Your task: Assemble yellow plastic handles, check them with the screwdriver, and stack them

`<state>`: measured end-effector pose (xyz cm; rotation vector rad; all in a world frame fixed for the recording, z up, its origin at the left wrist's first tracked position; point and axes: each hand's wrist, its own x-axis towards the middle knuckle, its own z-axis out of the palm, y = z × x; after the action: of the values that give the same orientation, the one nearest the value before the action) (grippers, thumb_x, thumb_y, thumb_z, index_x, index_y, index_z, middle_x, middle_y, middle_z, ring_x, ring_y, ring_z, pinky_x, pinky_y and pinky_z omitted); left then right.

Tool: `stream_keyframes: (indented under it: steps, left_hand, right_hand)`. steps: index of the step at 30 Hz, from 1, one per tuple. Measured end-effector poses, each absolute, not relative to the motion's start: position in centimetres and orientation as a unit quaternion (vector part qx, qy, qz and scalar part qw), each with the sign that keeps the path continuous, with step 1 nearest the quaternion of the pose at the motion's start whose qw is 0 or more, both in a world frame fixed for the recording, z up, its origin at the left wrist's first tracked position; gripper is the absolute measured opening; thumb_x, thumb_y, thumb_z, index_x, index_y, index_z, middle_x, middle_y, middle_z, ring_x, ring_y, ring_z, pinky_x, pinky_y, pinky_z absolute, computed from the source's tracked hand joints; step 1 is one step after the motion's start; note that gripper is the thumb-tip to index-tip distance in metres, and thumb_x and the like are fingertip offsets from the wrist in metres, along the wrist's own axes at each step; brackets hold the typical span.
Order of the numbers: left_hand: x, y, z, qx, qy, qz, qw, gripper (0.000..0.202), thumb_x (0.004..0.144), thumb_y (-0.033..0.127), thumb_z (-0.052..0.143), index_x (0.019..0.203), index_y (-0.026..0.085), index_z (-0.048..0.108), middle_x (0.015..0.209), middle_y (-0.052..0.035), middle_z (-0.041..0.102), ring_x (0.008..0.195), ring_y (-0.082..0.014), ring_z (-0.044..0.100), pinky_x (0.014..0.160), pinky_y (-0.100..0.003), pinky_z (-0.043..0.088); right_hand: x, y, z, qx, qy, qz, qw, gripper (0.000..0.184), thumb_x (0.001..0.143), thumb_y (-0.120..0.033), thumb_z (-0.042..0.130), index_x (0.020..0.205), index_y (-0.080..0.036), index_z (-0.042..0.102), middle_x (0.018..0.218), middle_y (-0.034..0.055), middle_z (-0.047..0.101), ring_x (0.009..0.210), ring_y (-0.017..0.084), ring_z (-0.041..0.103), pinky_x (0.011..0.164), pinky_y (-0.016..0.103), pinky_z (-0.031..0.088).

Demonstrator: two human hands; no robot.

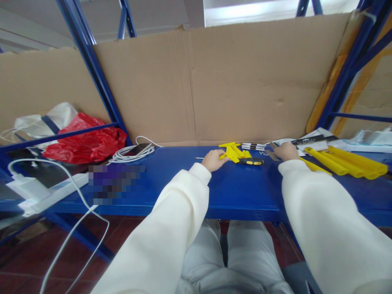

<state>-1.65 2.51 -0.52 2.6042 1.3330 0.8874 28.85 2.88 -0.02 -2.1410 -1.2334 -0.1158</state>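
Note:
My left hand [213, 160] is closed, its fingertips pinching the edge of a small yellow plastic piece [232, 154] in a loose cluster of such pieces on the blue table. Beside that cluster lies a screwdriver [251, 161] with a black and yellow handle; its thin shaft runs behind my left hand. My right hand [287, 151] reaches to the right part of the table, its fingers closed at thin grey-brown flat pieces [271, 154]. Their kind is too small to make out. Several black-and-white pens [253, 146] lie between the hands, towards the back.
Long yellow hollow parts [352, 162] lie right of my right hand, before papers and packets [318, 141]. At left are a coiled white cable [133, 153], a red plastic bag [88, 136] and a white power strip [55, 194]. A cardboard panel [245, 81] closes the back.

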Motion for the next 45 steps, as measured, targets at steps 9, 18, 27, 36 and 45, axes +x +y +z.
stream_keyframes:
  steps: [9, 18, 27, 36, 45]
  left_hand:
    - [-1.7, 2.3, -0.3, 0.848, 0.449, 0.28, 0.028, 0.024, 0.089, 0.027, 0.066, 0.108, 0.017, 0.076, 0.113, -0.0093, 0.076, 0.105, -0.0225, 0.071, 0.092, -0.03, 0.053]
    - [-1.7, 1.8, 0.1, 0.828, 0.481, 0.287, 0.03, 0.025, 0.088, 0.026, 0.067, 0.109, 0.017, 0.077, 0.112, -0.0104, 0.077, 0.105, -0.024, 0.071, 0.093, -0.031, 0.053]
    - [-1.6, 1.9, 0.0, 0.82, 0.48, 0.31, 0.048, 0.022, 0.087, 0.024, 0.068, 0.107, 0.018, 0.077, 0.113, -0.009, 0.076, 0.107, -0.0225, 0.07, 0.093, -0.03, 0.053]
    - [-1.7, 2.1, 0.1, 0.823, 0.483, 0.299, 0.035, 0.022, 0.087, 0.027, 0.069, 0.106, 0.018, 0.077, 0.113, -0.0091, 0.076, 0.104, -0.0226, 0.071, 0.091, -0.03, 0.053]
    - [-1.7, 2.2, 0.0, 0.83, 0.471, 0.299, 0.021, 0.023, 0.085, 0.026, 0.072, 0.107, 0.018, 0.075, 0.113, -0.0087, 0.076, 0.106, -0.0224, 0.069, 0.094, -0.031, 0.052]
  right_hand:
    - [24.5, 2.5, 1.8, -0.706, -0.505, 0.113, 0.483, 0.009, 0.08, -0.019, 0.068, 0.073, -0.013, 0.069, 0.052, 0.0006, 0.052, 0.052, 0.014, 0.051, 0.053, 0.026, 0.039]
    - [19.1, 0.9, 1.2, -0.491, -0.631, 0.42, 0.43, 0.035, 0.073, -0.04, 0.083, 0.068, -0.017, 0.057, 0.048, -0.0049, 0.046, 0.039, 0.003, 0.033, 0.036, 0.016, 0.021]
    - [17.3, 0.1, 1.0, -0.509, -0.619, 0.445, 0.399, 0.026, 0.088, -0.022, 0.07, 0.069, -0.017, 0.053, 0.051, 0.0012, 0.062, 0.033, 0.005, 0.04, 0.032, 0.015, 0.028]
    - [16.8, 0.0, 1.0, -0.545, -0.607, 0.443, 0.372, 0.017, 0.095, -0.018, 0.06, 0.079, -0.016, 0.054, 0.063, 0.0089, 0.072, 0.035, 0.008, 0.05, 0.033, 0.016, 0.033]
    - [17.4, 0.6, 0.2, -0.499, -0.612, 0.462, 0.403, 0.032, 0.075, -0.031, 0.083, 0.067, -0.017, 0.055, 0.045, -0.0079, 0.039, 0.038, 0.004, 0.031, 0.034, 0.016, 0.026]
